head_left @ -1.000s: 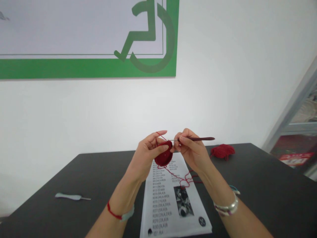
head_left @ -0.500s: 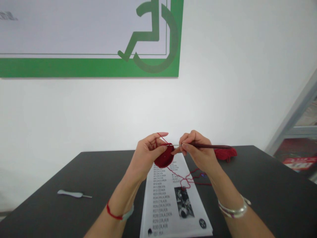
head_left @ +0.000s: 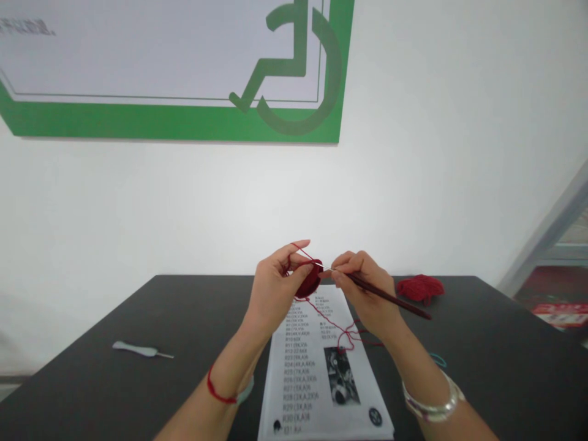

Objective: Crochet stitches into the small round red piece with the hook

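Note:
Dark red crochet work point(head_left: 309, 283), a small rounded piece, is pinched between the thumb and fingers of my left hand point(head_left: 276, 278). A strand of red yarn point(head_left: 303, 250) runs over that hand's raised index finger down to the piece. My right hand point(head_left: 367, 288) is closed round a crochet hook point(head_left: 390, 298) with a dark handle and thin metal shaft. The hook's tip meets the upper edge of the piece; whether it sits inside a stitch I cannot tell. Loose yarn trails below over the printed pattern sheet point(head_left: 301, 367).
A skein of red yarn point(head_left: 420, 288) lies at the back right of the black table point(head_left: 197, 318). To the left rests a second hook with a pale handle point(head_left: 142, 350). A small teal loop point(head_left: 438, 359) shows beside my right forearm. The wall point(head_left: 413, 202) rises behind.
The handle end of the hook has swung down, so the hook now slants instead of lying level. The crochet piece has turned and shows narrower. The camera view has shifted slightly.

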### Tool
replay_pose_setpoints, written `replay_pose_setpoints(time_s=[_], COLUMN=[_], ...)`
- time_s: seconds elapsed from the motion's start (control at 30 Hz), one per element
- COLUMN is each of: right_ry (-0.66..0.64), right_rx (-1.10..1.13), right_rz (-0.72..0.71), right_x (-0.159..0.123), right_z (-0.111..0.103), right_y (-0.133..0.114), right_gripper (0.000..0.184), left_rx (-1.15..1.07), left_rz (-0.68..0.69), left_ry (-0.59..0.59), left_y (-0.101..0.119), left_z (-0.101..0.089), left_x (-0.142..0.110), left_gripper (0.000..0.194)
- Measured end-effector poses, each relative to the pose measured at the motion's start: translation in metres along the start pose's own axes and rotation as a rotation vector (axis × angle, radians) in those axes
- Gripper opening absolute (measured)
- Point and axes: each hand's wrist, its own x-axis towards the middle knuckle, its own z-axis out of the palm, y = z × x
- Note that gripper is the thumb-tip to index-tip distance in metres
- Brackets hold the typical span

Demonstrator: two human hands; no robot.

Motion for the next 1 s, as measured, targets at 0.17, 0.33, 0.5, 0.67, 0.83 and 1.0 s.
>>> replay_pose_setpoints(time_s=[0.17, 0.33, 0.5, 0.67, 0.83, 1.0], right_ry=[0.055, -0.022, -0.078, -0.092, 0.047, 0.142], right_rx=[-0.136, -0.204, -0.292, -0.487, -0.283, 0.211], right_rz=[-0.132, -0.403, -0.472, -0.589, -0.402, -0.011], right_x=[-0.003, -0.001, 0.000, -0.001, -0.004, -0.001], right_z=[0.007, 0.008, 0.000, 0.002, 0.016, 0.015], right_y=[0.005, 0.020, 0.032, 0.036, 0.018, 0.002], right_gripper=[0.012, 0.018, 0.020, 0.021, 0.017, 0.011], left_rx=[-0.044, -0.129, -0.324, -0.380, -0.232, -0.063], left_rz=[-0.033, -0.116, -0.320, -0.327, -0.124, 0.034], left_ry=[0.028, -0.084, -0.251, -0.198, -0.095, -0.018], left_y=[-0.002, -0.003, -0.008, -0.010, -0.007, -0.004], left_z=[0.003, 0.003, -0.004, 0.001, 0.005, 0.001], left_x=[-0.001, 0.001, 0.008, 0.005, 0.001, 0.000], left_gripper=[0.038, 0.039, 0.042, 0.049, 0.063, 0.061])
